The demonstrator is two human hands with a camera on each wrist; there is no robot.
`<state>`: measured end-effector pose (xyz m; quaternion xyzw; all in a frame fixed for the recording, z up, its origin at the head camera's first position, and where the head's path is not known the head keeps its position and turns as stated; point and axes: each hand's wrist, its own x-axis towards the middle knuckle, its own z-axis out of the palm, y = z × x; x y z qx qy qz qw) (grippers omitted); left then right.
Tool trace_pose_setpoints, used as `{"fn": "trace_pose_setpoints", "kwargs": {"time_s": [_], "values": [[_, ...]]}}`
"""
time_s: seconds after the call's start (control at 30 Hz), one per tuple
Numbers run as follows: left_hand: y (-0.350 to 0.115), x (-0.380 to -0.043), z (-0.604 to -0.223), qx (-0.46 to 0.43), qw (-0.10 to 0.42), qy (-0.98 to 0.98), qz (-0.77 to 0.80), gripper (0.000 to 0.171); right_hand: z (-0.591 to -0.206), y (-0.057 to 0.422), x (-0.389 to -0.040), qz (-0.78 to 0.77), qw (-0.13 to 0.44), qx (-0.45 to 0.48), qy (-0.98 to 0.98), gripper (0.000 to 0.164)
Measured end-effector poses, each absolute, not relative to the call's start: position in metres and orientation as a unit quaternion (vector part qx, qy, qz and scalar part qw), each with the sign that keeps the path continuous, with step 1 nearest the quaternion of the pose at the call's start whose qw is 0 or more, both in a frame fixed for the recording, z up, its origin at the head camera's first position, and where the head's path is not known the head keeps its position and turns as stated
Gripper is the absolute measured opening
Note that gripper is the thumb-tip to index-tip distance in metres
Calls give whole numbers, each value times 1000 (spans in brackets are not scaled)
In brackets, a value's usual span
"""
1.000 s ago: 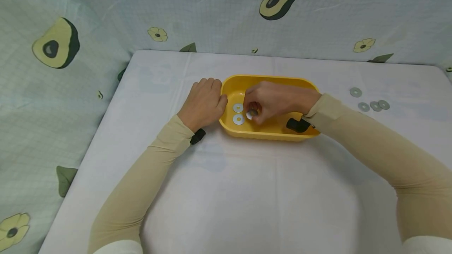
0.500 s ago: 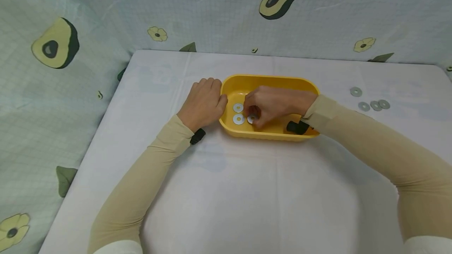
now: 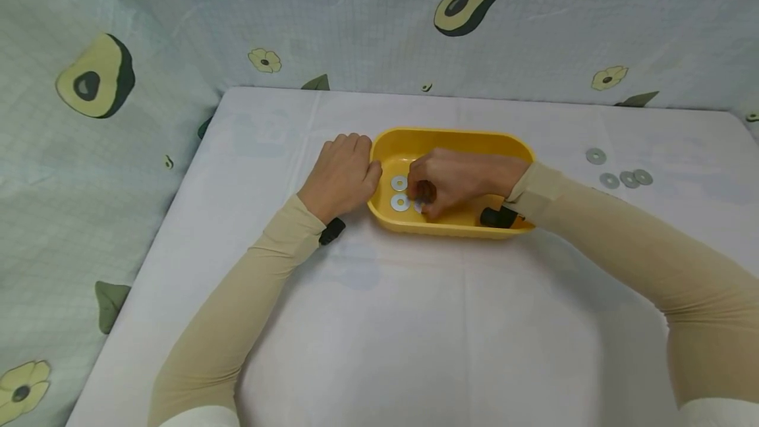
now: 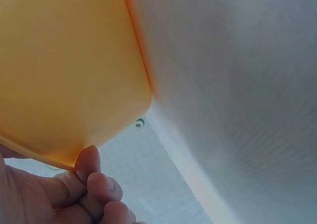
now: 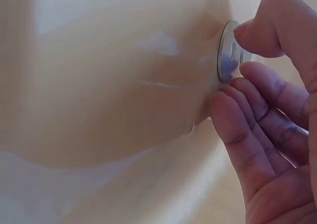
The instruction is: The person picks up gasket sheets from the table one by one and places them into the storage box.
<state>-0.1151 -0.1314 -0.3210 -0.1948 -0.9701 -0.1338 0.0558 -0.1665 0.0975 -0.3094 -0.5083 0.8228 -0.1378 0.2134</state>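
My left hand [image 3: 342,176] pinches the left rim of a yellow plastic tray [image 3: 450,229]; in the left wrist view its fingers [image 4: 101,187] curl at the tray's edge. Inside the tray, my right hand [image 3: 450,180] has thumb and fingers at the edges of a flat metal washer [image 5: 229,53]. That washer lies against the tray floor and is partly covered by the fingers in the head view. Just left of it two washers lie flat, one upper washer [image 3: 399,183] and one lower washer [image 3: 400,202].
Several grey washers lie on the white table to the right of the tray: a single washer [image 3: 595,156] behind, another washer [image 3: 609,180] in front, and an overlapping pair [image 3: 630,179]. A curtain [image 3: 367,25] with avocado prints hangs along the back and left.
My right hand has lowered its washer flat onto the tray floor and shifted it slightly toward the near side. The left hand stays on the rim.
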Motion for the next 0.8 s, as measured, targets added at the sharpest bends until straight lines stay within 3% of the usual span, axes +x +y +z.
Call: {"fn": "trace_pose_setpoints", "kwargs": {"time_s": [0.37, 0.8], "values": [[-128, -114, -318, -194, 61, -971, -128, 30, -280, 114, -159, -158, 186, -469, 849, 23], [-128, -110, -316, -190, 55, -970, -139, 27, -238, 167, -143, -216, 36, -443, 869, 20]]}}
